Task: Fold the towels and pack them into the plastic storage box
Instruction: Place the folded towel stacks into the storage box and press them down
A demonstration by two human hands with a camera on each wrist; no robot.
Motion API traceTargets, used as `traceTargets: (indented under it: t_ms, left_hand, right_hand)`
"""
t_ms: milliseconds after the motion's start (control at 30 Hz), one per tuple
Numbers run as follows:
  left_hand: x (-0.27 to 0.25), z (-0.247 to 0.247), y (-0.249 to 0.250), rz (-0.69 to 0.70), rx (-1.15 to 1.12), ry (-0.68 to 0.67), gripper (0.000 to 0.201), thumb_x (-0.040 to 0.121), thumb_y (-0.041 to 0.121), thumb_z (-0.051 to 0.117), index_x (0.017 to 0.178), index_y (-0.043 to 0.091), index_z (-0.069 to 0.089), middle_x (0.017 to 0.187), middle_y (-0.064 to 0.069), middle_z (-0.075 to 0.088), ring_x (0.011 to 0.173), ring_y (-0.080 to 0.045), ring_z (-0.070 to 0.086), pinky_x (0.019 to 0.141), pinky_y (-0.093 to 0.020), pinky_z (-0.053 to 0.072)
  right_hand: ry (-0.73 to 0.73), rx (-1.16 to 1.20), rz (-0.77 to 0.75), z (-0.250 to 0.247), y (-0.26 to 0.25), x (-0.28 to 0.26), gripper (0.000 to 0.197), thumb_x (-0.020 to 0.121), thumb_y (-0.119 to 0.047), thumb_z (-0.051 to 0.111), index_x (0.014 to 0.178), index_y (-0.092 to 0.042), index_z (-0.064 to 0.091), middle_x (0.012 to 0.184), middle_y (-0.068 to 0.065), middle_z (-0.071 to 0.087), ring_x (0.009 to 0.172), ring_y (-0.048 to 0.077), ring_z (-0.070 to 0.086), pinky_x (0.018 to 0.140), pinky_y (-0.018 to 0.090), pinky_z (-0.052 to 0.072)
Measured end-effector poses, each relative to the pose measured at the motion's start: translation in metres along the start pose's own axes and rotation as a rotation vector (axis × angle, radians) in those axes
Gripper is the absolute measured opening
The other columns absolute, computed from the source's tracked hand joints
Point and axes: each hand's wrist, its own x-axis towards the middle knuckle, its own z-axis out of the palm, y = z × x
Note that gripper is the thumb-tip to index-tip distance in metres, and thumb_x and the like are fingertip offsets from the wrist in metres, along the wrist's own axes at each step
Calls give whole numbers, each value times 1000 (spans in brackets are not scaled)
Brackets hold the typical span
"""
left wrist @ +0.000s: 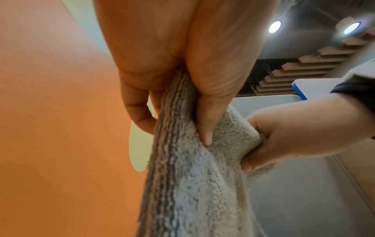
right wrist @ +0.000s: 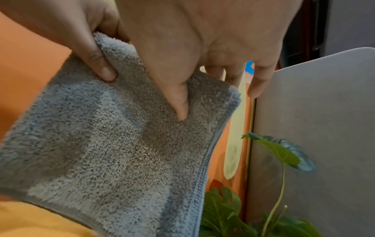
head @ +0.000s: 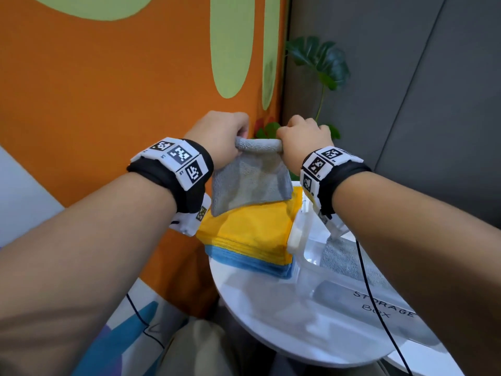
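Observation:
A grey towel [head: 250, 183] hangs folded in the air above a stack of yellow and blue towels [head: 249, 240]. My left hand [head: 221, 137] pinches its top left corner, thumb pressed into the cloth [left wrist: 205, 128]. My right hand [head: 303, 138] pinches the top right corner [right wrist: 180, 102]. The towel's lower edge brushes the yellow stack. To the right stands the clear plastic storage box [head: 385, 308], labelled STORAGE BOX, with a folded grey towel [head: 349, 261] lying inside it.
The stack and box sit on a round white table [head: 271, 316]. An orange wall with green shapes [head: 108, 104] is close on the left. A leafy plant [head: 322, 63] stands behind the table by a grey panel. A black cable [head: 371, 294] crosses the box.

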Motion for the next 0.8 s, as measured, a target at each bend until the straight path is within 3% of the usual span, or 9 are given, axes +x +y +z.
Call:
traceTargets:
  t_ms: [100, 200, 533, 667, 800]
  left_hand:
    - [-2, -5, -1, -12, 4, 7, 22, 80, 10, 69, 87, 19, 50, 83, -2, 59, 81, -26, 55, 64, -35, 45]
    - [-3, -8, 0, -31, 15, -8, 29, 79, 15, 74, 94, 20, 50, 96, -7, 59, 87, -28, 55, 66, -35, 46]
    - [-1, -15, 24, -6, 13, 111, 26, 77, 16, 76, 98, 18, 61, 98, -7, 63, 94, -26, 55, 70, -33, 44]
    - [4, -13, 49, 65, 31, 142, 15, 81, 21, 71, 95, 18, 65, 94, -6, 62, 91, -27, 55, 75, -35, 43]
    - [8, -4, 76, 108, -11, 112, 8, 83, 20, 66, 86, 23, 60, 88, -2, 60, 85, -23, 53, 68, -33, 39]
  right_hand:
    - [-24, 71, 24, -11, 6, -3, 18, 85, -12, 52, 100, -23, 53, 97, 1, 51, 96, 26, 53, 93, 47, 34]
    - [1, 69, 20, -18, 11, -5, 17, 85, -9, 50, 91, -24, 46, 83, -3, 45, 81, 23, 47, 91, 46, 34]
    - [168, 50, 59, -36, 38, -25, 21, 85, -6, 52, 99, -22, 53, 88, 0, 48, 76, 24, 47, 87, 43, 34]
    - [166, 39, 121, -48, 60, -41, 25, 84, -4, 51, 101, -22, 52, 90, 1, 50, 80, 25, 50, 86, 43, 33]
    - [114, 2, 212, -56, 87, -60, 27, 84, -6, 49, 105, -22, 53, 94, 2, 51, 92, 28, 56, 90, 44, 34]
